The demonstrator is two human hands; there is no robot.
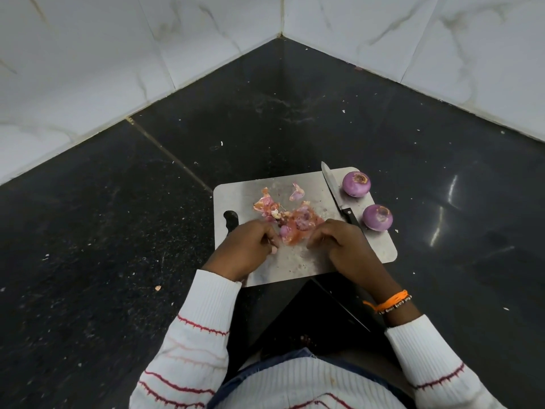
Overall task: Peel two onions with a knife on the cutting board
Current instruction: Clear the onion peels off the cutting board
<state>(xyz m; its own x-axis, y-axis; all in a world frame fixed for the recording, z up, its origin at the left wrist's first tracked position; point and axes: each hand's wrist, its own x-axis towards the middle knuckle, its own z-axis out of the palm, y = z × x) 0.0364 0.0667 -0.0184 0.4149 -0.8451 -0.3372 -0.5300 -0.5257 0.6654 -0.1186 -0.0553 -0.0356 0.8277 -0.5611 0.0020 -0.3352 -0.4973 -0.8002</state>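
Both forearms are extended forward from the bottom of the view, clad in white ribbed sleeves [206,308] with red stripes, and are brought together over the near half of the cutting board [298,261]. An orange thread band [389,301] is worn on the right wrist. The left hand [244,246] is laid knuckles-up with its fingers curled inward at the edge of a heap of onion skins [290,219]; a pale scrap appears to be pinched at its fingertips. The right hand [339,240] is likewise curled, its fingertips set against the near side of the heap; whether any skin is actually gripped cannot be told.

The scene is set on a dark speckled stone surface [118,231], bounded by white marble-patterned tiled walls [88,54] that meet in a corner. The grey board is placed on this surface. Two peeled purple onions are seen on the board's right end: the far onion [356,184] at the corner, the near onion [377,217] just behind the right hand. The knife [336,191] is laid on the board just left of the onions, its tip pointing away and overhanging the far edge, its black handle partly hidden by the right hand.
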